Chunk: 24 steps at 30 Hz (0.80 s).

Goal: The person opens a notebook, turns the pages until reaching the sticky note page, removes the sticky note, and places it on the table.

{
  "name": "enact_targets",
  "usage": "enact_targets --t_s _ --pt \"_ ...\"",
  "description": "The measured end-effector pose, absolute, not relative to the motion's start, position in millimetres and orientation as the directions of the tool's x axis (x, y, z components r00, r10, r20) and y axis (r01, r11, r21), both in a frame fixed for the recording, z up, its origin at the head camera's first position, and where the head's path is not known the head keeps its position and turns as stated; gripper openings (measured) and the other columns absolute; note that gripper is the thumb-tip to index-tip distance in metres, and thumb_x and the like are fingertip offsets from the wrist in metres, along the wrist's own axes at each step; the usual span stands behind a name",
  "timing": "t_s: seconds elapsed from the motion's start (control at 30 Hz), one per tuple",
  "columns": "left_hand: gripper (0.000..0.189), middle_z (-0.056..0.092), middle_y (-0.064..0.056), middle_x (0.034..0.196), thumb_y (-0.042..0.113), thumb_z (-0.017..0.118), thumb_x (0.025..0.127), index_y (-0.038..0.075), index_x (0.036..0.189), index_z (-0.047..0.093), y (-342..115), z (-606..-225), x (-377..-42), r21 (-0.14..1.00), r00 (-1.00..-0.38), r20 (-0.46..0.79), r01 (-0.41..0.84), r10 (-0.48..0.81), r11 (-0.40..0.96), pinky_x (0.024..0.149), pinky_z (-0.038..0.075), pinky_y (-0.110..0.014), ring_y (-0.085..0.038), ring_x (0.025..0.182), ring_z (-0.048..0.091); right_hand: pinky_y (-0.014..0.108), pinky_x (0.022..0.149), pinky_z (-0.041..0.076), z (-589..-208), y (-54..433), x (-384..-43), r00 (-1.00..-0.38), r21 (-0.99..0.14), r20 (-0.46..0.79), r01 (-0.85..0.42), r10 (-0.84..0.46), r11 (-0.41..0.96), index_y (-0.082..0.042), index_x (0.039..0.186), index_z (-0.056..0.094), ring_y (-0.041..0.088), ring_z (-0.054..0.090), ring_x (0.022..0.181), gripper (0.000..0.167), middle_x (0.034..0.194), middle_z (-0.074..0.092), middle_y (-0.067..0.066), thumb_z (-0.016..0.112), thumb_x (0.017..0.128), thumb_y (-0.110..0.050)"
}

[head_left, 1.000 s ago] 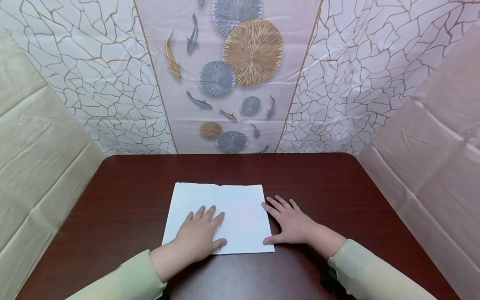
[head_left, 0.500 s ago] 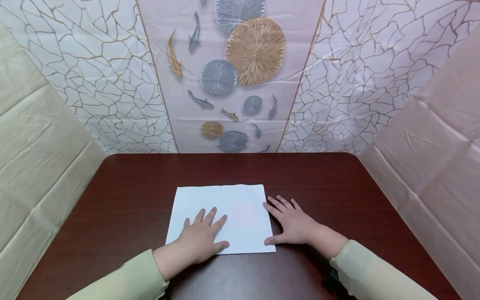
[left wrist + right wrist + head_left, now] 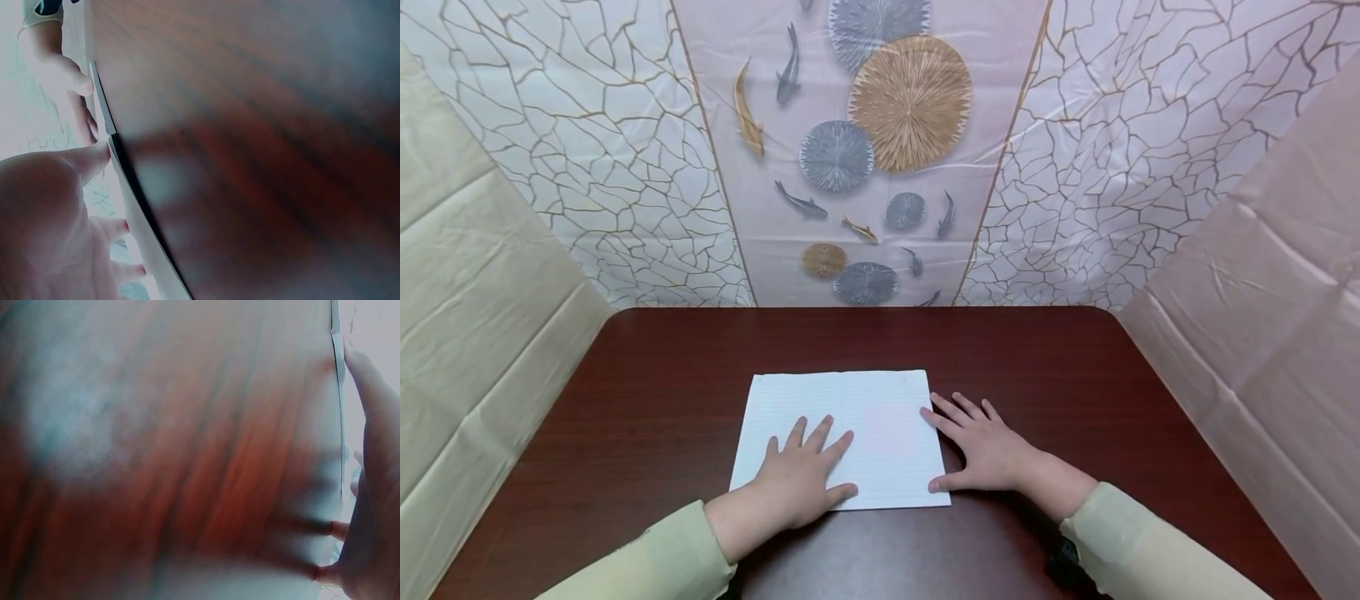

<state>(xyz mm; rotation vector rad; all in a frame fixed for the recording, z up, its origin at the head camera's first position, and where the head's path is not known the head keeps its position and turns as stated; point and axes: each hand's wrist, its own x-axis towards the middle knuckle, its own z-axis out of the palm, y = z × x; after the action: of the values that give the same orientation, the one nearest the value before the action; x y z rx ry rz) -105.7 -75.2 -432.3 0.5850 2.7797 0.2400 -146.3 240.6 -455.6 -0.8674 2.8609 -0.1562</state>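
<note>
An open notebook (image 3: 880, 458) with lined white pages lies flat on the dark reddish-brown table. Across its left page my left hand (image 3: 801, 483) rests palm down, fingers straight and spread, the thumb pointing toward the fold. My right hand (image 3: 981, 454) is at the notebook's right edge, with thumb and index fingertip on the page margin and the other fingers spread beyond it. In the left wrist view, the left hand's fingertips (image 3: 117, 228) meet the page from above. The right wrist view shows the right hand (image 3: 375, 469) from the side, low over the table.
The table (image 3: 662, 358) runs back to a patterned cloth backdrop (image 3: 865, 150) with fish and round leaf prints. Pale cloth panels (image 3: 482, 300) stand along the left side and others (image 3: 1247, 317) along the right. Light green sleeves (image 3: 662, 554) cover both forearms.
The notebook's raised centre has flattened, and its left page has shifted slightly right. My left hand's fingers have spread wider. The right hand has barely moved.
</note>
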Motion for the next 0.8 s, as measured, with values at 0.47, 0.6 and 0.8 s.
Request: enact_targets --t_s 0.47,0.6,0.8 --pt "0.074 0.022 -0.009 0.163 0.064 0.052 0.093 0.029 0.155 0.034 -75.8 -434.1 -106.7 0.217 -0.875 -0.248 0.368 0.416 0.904 0.105 0.024 -0.072 -0.044 0.147 0.018 0.072 0.109 0.014 -453.8 241.9 -148.6 -0.795 -0.158 -0.157 -0.566 -0.587 0.809 -0.030 0.159 0.020 0.039 0.012 0.150 0.117 0.165 0.017 0.006 0.055 0.066 -0.091" --pt "0.074 0.022 -0.009 0.163 0.064 0.052 0.093 0.029 0.155 0.035 -75.7 -434.3 -107.1 0.215 -0.874 -0.250 0.369 0.417 0.904 0.105 0.024 -0.072 -0.044 0.147 0.019 0.072 0.109 0.015 -453.8 240.9 -147.9 -0.799 -0.155 -0.147 -0.563 -0.583 0.812 -0.030 0.159 0.022 0.039 0.014 0.149 0.116 0.164 0.019 0.006 0.052 0.066 -0.093" --pt "0.074 0.024 -0.010 0.162 0.064 0.052 0.093 0.029 0.155 0.035 -75.6 -433.5 -107.2 0.213 -0.873 -0.246 0.375 0.421 0.902 0.105 0.025 -0.072 -0.044 0.146 0.020 0.073 0.108 0.015 -452.9 238.9 -147.3 -0.808 -0.156 -0.141 -0.552 -0.572 0.819 -0.029 0.158 0.025 0.038 0.015 0.149 0.115 0.164 0.021 0.005 0.051 0.066 -0.093"
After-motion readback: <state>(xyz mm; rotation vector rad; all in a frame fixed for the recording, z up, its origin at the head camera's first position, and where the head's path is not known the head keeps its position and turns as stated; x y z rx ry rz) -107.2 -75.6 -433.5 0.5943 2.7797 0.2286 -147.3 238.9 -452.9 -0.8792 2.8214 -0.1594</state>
